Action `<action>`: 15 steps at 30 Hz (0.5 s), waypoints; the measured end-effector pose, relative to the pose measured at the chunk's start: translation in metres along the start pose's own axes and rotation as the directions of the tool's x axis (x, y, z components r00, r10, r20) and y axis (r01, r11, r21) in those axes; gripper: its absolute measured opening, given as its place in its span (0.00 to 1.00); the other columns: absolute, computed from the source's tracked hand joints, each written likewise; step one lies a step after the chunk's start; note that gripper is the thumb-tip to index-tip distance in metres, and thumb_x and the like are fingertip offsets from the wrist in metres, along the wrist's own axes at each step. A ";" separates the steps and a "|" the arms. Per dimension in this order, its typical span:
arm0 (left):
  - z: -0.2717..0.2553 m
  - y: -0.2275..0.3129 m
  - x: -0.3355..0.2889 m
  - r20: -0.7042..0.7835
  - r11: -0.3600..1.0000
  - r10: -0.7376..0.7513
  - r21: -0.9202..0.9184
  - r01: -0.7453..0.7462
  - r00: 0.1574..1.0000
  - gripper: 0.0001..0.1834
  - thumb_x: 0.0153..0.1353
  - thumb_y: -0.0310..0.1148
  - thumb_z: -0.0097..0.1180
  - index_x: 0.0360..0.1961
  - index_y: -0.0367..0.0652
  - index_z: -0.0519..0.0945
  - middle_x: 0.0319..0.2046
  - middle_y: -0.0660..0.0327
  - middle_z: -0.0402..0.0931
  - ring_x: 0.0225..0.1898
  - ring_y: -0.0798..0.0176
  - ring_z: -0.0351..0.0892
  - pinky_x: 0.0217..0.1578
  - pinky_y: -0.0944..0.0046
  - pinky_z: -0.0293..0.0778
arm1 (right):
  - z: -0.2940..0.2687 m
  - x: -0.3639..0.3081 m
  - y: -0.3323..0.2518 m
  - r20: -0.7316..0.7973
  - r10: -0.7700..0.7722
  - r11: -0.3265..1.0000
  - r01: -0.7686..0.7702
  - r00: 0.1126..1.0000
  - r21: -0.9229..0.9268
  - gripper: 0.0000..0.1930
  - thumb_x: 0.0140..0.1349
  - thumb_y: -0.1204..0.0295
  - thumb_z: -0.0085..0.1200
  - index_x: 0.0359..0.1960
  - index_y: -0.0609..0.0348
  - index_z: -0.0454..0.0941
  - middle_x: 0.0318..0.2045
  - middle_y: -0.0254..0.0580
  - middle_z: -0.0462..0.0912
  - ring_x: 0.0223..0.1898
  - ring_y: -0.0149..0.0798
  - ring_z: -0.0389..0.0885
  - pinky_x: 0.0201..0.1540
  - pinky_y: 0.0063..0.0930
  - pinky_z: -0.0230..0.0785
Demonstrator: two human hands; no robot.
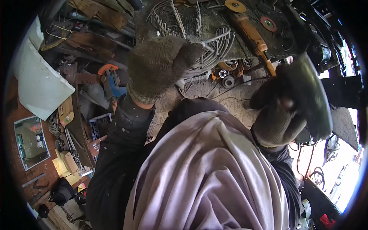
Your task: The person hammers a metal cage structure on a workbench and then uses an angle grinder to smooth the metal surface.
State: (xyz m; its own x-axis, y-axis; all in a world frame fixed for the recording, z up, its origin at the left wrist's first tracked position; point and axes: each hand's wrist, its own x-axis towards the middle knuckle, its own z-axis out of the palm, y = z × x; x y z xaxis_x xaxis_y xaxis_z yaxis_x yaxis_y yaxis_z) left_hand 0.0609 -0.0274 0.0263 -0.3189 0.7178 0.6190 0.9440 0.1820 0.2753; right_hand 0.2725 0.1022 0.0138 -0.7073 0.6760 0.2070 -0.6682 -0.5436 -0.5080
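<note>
My left hand (159, 67), in a dark, dirty knit glove, is closed at the near edge of the workbench (143, 25). Its fingertips meet a cluster of bent metal rods (220, 46) that curves out to the right; the glove hides where they touch. My right hand (278, 115), gloved as well, is raised at the right and curled against a dark, glossy, curved shield (312, 96), which looks like a welding shield. The shield covers part of the fingers. Between the hands, an orange angle grinder (251, 36) lies on the bench.
A yellowish disc (235, 5) and a reddish disc (268, 23) lie on the bench. Below its edge are round metal parts (228, 81) and a cable (226, 99). At left stand a blue tool (111, 82), a white panel (44, 74) and a mirror (32, 142).
</note>
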 end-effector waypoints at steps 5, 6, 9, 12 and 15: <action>0.000 0.000 -0.008 0.186 1.000 0.005 0.001 -0.005 0.983 0.09 0.61 0.33 0.62 0.41 0.41 0.84 0.32 0.55 0.84 0.32 0.55 0.85 0.33 0.61 0.78 | -0.002 0.020 0.018 0.227 0.104 0.019 0.226 0.968 -0.974 0.14 0.59 0.76 0.56 0.47 0.66 0.78 0.40 0.46 0.83 0.37 0.40 0.84 0.37 0.34 0.77; 0.001 -0.006 -0.009 0.179 1.000 0.015 0.011 -0.017 0.984 0.09 0.61 0.33 0.62 0.41 0.41 0.84 0.32 0.55 0.84 0.32 0.55 0.85 0.33 0.61 0.78 | -0.008 0.011 0.022 0.184 -0.063 0.193 0.193 0.981 -0.962 0.14 0.59 0.78 0.56 0.48 0.64 0.78 0.41 0.46 0.84 0.38 0.40 0.84 0.38 0.33 0.76; 0.003 -0.016 -0.024 0.043 0.942 -0.044 -0.332 0.056 0.998 0.10 0.61 0.33 0.61 0.39 0.39 0.84 0.32 0.55 0.84 0.33 0.59 0.85 0.34 0.62 0.78 | 0.000 0.016 0.009 0.169 -0.169 0.322 0.216 0.971 -0.922 0.17 0.61 0.80 0.55 0.53 0.62 0.77 0.44 0.46 0.84 0.41 0.38 0.83 0.42 0.28 0.74; -0.006 -0.014 -0.011 0.091 0.917 -0.095 -0.379 0.122 0.991 0.10 0.60 0.32 0.62 0.39 0.37 0.84 0.32 0.56 0.85 0.33 0.61 0.85 0.34 0.64 0.77 | -0.001 0.038 0.011 0.383 -0.229 0.184 0.426 0.895 -0.886 0.15 0.66 0.73 0.54 0.53 0.61 0.77 0.44 0.46 0.84 0.36 0.34 0.80 0.39 0.28 0.72; -0.001 -0.020 -0.015 0.084 0.935 -0.152 -0.312 0.171 0.985 0.10 0.59 0.33 0.63 0.38 0.37 0.84 0.30 0.58 0.84 0.31 0.61 0.84 0.33 0.64 0.76 | -0.017 0.049 0.011 -0.018 -0.157 0.368 0.042 0.987 -0.929 0.15 0.69 0.67 0.53 0.52 0.61 0.77 0.41 0.42 0.84 0.34 0.34 0.79 0.38 0.28 0.70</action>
State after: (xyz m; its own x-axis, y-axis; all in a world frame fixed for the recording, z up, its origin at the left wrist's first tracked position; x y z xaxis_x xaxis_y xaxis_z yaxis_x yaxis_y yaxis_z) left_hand 0.0466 -0.0425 0.0129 -0.4501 0.7358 0.5060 0.8013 0.0826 0.5926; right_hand 0.2341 0.1377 0.0037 -0.5897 0.7615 0.2691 -0.0611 0.2902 -0.9550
